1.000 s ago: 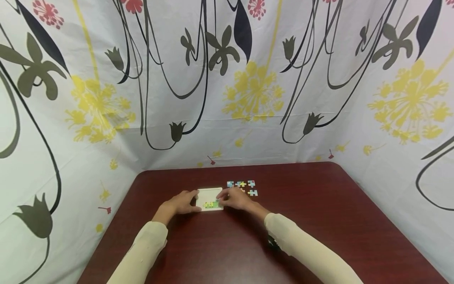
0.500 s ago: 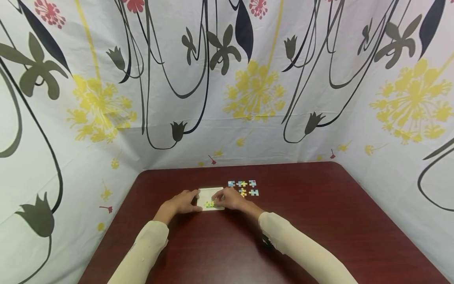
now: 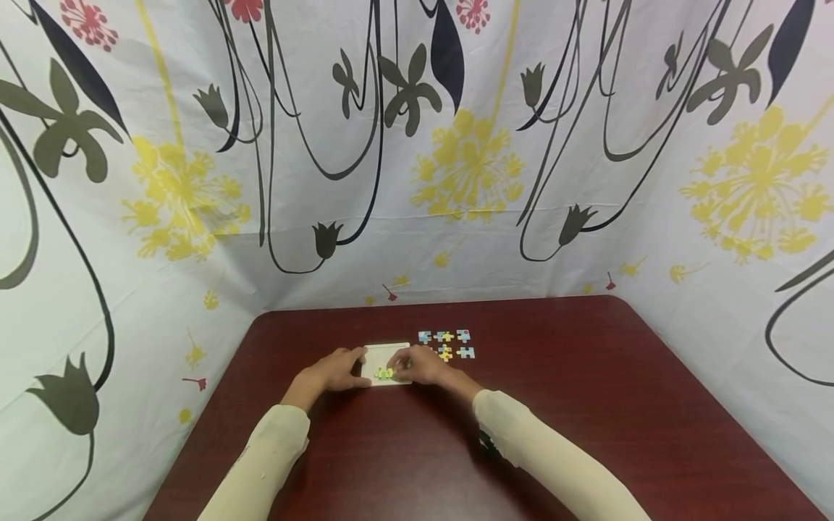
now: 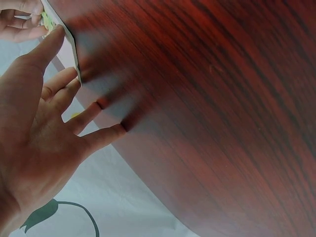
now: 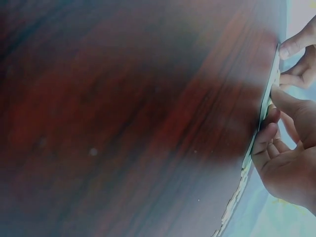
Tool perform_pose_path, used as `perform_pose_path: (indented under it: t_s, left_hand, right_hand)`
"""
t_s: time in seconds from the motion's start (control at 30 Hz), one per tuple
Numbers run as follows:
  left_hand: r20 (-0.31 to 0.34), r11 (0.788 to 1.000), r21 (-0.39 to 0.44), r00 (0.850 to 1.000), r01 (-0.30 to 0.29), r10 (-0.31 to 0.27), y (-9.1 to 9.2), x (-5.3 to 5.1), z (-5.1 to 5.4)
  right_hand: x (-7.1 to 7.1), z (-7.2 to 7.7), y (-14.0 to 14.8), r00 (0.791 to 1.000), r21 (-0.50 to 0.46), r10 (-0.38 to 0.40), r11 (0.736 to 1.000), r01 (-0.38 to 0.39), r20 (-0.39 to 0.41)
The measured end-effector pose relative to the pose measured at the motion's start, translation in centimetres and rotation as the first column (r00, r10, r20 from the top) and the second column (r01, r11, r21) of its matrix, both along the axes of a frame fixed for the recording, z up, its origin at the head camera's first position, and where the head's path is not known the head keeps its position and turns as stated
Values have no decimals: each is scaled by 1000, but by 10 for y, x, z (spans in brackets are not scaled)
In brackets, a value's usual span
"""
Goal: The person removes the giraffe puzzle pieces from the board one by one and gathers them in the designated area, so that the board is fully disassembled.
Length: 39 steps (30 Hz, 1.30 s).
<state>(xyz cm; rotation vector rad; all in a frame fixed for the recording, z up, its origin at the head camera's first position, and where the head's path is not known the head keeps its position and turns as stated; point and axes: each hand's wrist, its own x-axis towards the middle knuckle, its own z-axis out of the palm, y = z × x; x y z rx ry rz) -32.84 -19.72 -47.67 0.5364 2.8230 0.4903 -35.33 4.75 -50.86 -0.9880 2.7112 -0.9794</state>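
A small white puzzle tray [image 3: 378, 356] lies flat on the table in the head view. Yellow-green jigsaw pieces [image 3: 384, 374] sit along its near side. My left hand [image 3: 334, 370] holds the tray's left end, thumb at the near corner and fingers by the far corner. The other fingers of this hand [image 4: 44, 123] are spread in the left wrist view. Over the tray's right half, my right hand [image 3: 425, 364] bends thumb and fingers together at a jigsaw piece, mostly hidden under the fingertips. The right wrist view shows the tray [image 5: 265, 96] edge-on beside the right hand [image 5: 291, 153].
Several loose jigsaw pieces [image 3: 445, 336], blue and yellow, lie in two rows just right of the tray, some partly behind the right hand. The dark red-brown table [image 3: 391, 449] has a patterned cloth [image 3: 417, 260] hanging behind it and at both sides.
My right hand has shifted a little left over the tray, covering part of the green pieces and uncovering a loose yellow piece. The left hand stays in place.
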Motion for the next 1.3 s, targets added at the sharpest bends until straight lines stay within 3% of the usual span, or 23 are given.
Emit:
perform_pose_path:
  t_s: [0.17, 0.43, 0.73, 0.93, 1.07, 1.3]
  left_hand:
    - [3, 1000, 7, 1000, 0, 0, 0, 0, 1]
    - [3, 1000, 12, 1000, 5, -5, -1, 1, 0]
    - [-11, 1000, 1, 1000, 7, -7, 1, 0, 1]
    - [-11, 1000, 4, 1000, 17, -17, 0, -2, -1]
    - [-10, 1000, -1, 1000, 15, -15, 0, -3, -3]
    - [-4, 1000, 6, 1000, 15, -15, -1, -2, -1]
  right_hand:
    - [1, -4, -1, 999, -17, -39, 999, 38, -20]
    - [3, -3, -3, 997, -33, -38, 999, 36, -69]
    - [4, -2, -4, 997, -84, -40, 996, 35, -59]
    - [1, -3, -2, 997, -137, -2, 991, -7, -71]
    - [0, -1, -1, 996, -140, 6, 990, -19, -92]
    - [0, 5, 10, 998, -125, -18, 992, 10, -56]
